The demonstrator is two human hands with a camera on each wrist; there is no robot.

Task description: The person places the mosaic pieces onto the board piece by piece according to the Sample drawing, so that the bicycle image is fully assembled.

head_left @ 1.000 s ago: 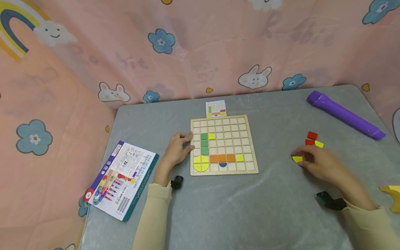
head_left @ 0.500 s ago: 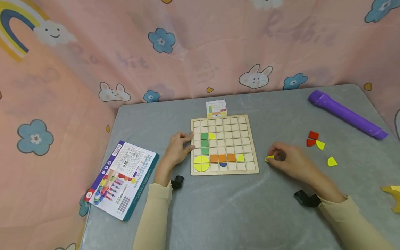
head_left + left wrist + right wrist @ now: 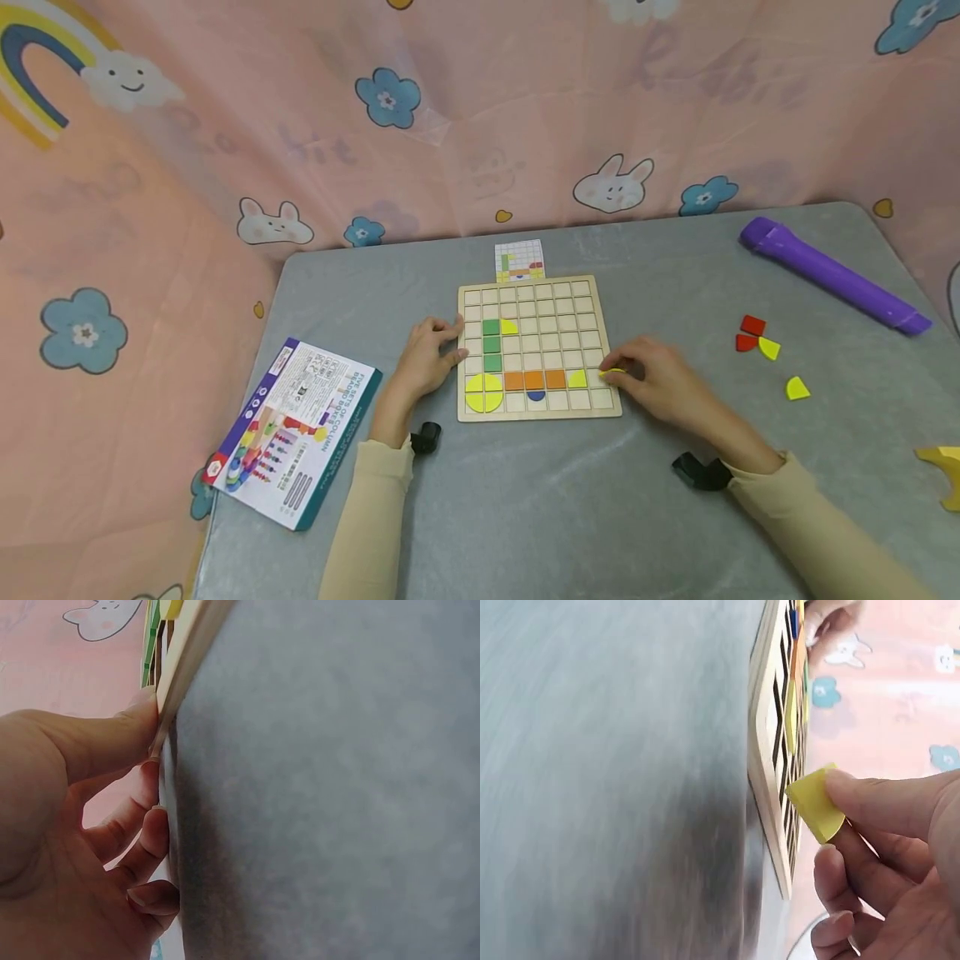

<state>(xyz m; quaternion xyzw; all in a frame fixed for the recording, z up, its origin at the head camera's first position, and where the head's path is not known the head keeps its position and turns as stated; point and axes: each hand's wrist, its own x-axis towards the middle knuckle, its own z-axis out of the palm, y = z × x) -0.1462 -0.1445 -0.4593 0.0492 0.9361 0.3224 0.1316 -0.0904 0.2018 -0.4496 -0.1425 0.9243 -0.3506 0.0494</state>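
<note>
My right hand (image 3: pixel 652 379) pinches a yellow quarter-circle tile (image 3: pixel 814 804) between thumb and fingers, at the right edge of the wooden grid board (image 3: pixel 538 417). The tile is tilted in the right wrist view, and fingers hide part of it. My left hand (image 3: pixel 429 357) holds the board's left edge, with the thumb against the frame in the left wrist view. Lying in the grid are green squares (image 3: pixel 491 344), orange squares (image 3: pixel 533 379), a yellow circle of quarter tiles (image 3: pixel 483 393), two more yellow quarter tiles (image 3: pixel 576 378) and a blue half-circle (image 3: pixel 536 396).
Right of the board lie two red tiles (image 3: pixel 753 325) and two loose yellow quarter tiles (image 3: pixel 797 388). A pattern card (image 3: pixel 519 259) touches the board's far edge. A printed box (image 3: pixel 292 433) lies left, a purple tube (image 3: pixel 832 275) far right, a yellow piece (image 3: pixel 943 471) at the right edge.
My right hand has moved left from the loose tiles to the board's right edge, carrying the yellow quarter-circle tile. The left hand has stayed at the board's left edge.
</note>
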